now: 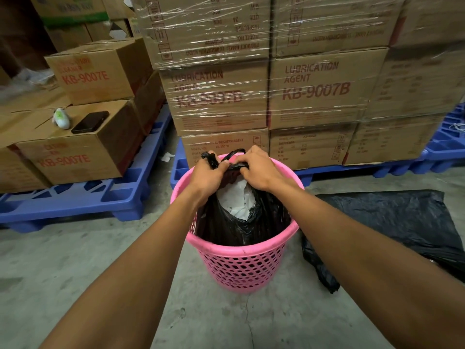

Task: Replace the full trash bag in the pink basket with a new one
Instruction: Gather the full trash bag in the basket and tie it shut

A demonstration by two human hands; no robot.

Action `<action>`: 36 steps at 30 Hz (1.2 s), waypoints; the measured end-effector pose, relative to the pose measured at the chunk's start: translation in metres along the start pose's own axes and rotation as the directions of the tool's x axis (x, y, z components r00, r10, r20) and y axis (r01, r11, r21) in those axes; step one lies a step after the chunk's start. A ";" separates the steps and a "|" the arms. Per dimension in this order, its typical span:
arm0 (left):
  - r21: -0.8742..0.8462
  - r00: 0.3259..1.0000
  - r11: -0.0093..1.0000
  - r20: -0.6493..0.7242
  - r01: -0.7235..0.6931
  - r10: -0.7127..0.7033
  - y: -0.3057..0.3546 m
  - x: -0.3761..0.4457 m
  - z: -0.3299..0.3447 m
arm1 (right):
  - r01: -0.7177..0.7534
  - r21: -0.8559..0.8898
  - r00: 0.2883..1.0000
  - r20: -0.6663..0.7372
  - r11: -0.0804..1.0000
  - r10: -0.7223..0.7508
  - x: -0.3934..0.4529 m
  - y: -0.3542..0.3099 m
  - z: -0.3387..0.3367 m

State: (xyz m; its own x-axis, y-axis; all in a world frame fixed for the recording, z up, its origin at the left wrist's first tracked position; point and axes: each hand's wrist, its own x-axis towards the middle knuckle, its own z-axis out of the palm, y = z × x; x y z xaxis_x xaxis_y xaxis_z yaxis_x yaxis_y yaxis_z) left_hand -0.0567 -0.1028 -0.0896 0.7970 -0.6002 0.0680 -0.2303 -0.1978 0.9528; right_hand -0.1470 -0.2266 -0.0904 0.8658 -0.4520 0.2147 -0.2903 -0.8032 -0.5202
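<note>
Basket: a pink basket (241, 263) with a perforated wall stands upright on the concrete floor (75, 273), in the middle of the view.
Full bag: a black full bag (226, 222) sits inside the basket, its top gathered above the far rim; white trash (236, 200) shows through the opening.
Left hand: the left hand (205, 176) has its grip clamped on the bag's gathered top at the far left of the rim.
Right hand: the right hand (259, 170) has its grip clamped on the same gathered plastic, touching the left hand.
New bag: a flat black new bag (402, 222) lies on the floor just right of the basket, apart from it.
Far edge: blue pallets (100, 197) carrying cardboard boxes (314, 91) stand close behind the basket; the right stack is wrapped in clear film.
Left boxes: a dark phone (90, 122) and a small white item (61, 118) lie on a box top, well apart from the basket.
Open room: bare floor lies in front of the basket and to its left; a crack (249, 323) runs toward the near edge.
</note>
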 end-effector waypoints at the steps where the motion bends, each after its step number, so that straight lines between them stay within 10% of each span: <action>1: 0.014 1.000 1.000 -0.022 0.002 -0.002 0.000 0.001 0.001 | -0.005 -0.020 1.000 -0.019 1.000 0.005 0.001 0.002 0.002; 13: 0.018 0.990 1.000 -0.140 0.005 -0.002 0.000 0.004 -0.001 | -0.035 -0.037 0.998 -0.056 0.999 0.033 0.000 0.004 0.000; 18: 0.026 0.989 1.000 -0.149 0.007 -0.003 -0.003 0.007 -0.006 | -0.062 0.350 0.983 0.182 0.935 -0.003 -0.008 -0.002 -0.008; 28: -0.183 0.980 0.973 0.166 0.142 -0.111 -0.004 0.000 -0.007 | -0.025 0.804 0.958 0.189 0.594 -0.215 -0.017 -0.005 -0.014; 36: -0.273 0.965 0.938 0.208 0.214 -0.160 -0.008 0.005 -0.009 | -0.075 0.745 0.963 0.227 0.663 -0.147 -0.016 0.003 -0.020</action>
State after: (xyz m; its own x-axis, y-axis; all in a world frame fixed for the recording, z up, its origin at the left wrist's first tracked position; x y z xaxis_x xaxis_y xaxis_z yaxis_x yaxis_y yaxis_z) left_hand -0.0455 -0.0969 -0.0940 0.6901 -0.7084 -0.1482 0.1072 -0.1024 0.9889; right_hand -0.1695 -0.2296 -0.0787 0.9688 -0.2289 0.0952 0.0465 -0.2093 -0.9767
